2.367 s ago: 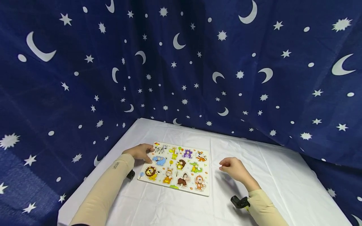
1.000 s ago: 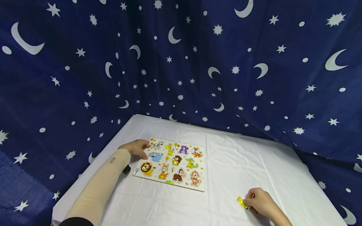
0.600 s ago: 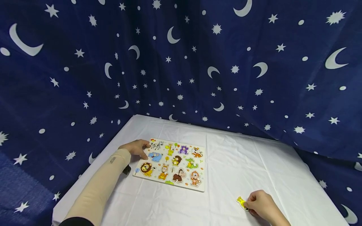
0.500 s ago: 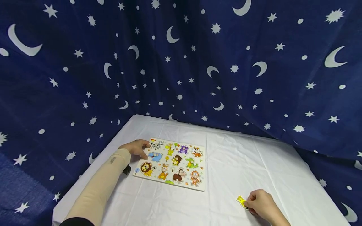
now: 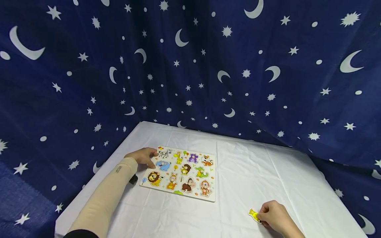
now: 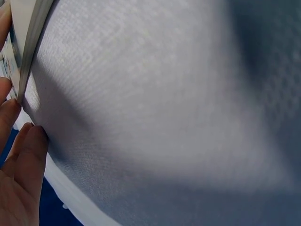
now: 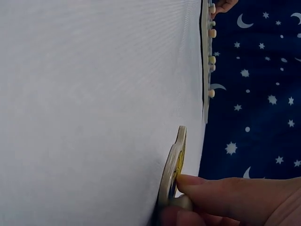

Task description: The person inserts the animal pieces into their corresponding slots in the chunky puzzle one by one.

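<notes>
Near the front right of the table my right hand (image 5: 275, 216) pinches a yellow animal puzzle piece (image 5: 253, 215). The right wrist view shows the piece (image 7: 170, 162) standing on edge in that picture, with its small knob (image 7: 181, 202) between thumb and fingers. Part of the piece is hidden by the fingertips. Farther left lies a pale puzzle board (image 5: 190, 195) with colourful animals, among them a lion, an elephant and a crocodile. My left hand (image 5: 143, 156) rests at the board's left side, thumb and fingers spread along the edge, fingertips touching it.
A white cloth (image 5: 238, 178) covers the table. Dark blue curtains (image 5: 202, 105) with moons and stars stand behind and beside it. Small round knobs (image 7: 212, 60) stick up from the board in the right wrist view.
My right hand has moved from beside the board to the front right, and a yellow puzzle piece now shows in it. Since then it has barely moved. The left hand stays at the board.
</notes>
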`<state>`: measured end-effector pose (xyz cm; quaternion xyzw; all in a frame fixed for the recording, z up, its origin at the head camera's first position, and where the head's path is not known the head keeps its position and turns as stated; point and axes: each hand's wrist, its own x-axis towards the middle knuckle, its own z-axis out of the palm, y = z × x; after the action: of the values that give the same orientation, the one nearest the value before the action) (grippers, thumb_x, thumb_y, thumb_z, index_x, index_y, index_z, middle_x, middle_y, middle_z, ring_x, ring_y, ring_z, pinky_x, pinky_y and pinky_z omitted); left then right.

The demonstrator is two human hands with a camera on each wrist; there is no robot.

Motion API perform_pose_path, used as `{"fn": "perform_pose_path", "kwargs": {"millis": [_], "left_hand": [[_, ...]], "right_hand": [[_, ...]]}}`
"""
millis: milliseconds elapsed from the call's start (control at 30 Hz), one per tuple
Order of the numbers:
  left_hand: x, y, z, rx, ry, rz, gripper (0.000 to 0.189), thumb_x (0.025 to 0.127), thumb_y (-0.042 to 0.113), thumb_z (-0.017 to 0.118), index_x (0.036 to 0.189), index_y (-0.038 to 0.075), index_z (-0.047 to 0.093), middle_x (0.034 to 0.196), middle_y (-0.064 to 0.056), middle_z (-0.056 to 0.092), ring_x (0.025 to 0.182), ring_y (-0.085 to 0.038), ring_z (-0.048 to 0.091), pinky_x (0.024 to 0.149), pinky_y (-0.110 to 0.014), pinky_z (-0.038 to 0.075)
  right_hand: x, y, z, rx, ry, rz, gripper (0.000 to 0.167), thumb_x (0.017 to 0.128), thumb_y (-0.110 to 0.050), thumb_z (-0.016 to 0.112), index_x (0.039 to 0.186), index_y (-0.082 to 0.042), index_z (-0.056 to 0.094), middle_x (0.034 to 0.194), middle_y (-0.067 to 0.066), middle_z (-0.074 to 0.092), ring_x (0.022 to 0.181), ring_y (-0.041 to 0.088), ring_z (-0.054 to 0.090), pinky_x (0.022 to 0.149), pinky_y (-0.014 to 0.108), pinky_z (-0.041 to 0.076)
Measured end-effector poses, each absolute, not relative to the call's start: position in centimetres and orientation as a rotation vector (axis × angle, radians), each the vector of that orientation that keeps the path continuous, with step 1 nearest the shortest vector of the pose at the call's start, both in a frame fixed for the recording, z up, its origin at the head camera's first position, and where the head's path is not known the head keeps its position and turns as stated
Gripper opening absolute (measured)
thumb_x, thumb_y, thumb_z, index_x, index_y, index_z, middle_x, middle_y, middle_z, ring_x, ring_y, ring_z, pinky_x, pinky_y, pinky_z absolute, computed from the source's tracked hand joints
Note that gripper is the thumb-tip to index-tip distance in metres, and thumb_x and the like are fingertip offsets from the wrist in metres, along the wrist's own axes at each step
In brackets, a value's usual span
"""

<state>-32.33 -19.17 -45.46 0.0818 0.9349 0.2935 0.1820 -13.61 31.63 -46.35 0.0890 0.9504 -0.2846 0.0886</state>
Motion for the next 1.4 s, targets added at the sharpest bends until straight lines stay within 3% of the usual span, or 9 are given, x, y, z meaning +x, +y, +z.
{"fn": "perform_pose_path", "kwargs": {"millis": [1400], "left_hand": [[-32.2, -19.1, -45.4, 0.197, 2.629, 0.827, 0.066, 0.072, 0.012, 0.088, 0.132, 0.004, 0.060, 0.156, -0.021, 0.041, 0.149, -0.039, 0.031, 0.124, -0.055, 0.023]], "right_hand": [[-17.5, 28.6, -44.8, -0.067, 2.940, -0.932, 0.014, 0.072, -0.001, 0.072, 0.065, -0.011, 0.066, 0.060, -0.005, 0.061, 0.057, 0.012, 0.050, 0.048, 0.021, 0.040]]}}
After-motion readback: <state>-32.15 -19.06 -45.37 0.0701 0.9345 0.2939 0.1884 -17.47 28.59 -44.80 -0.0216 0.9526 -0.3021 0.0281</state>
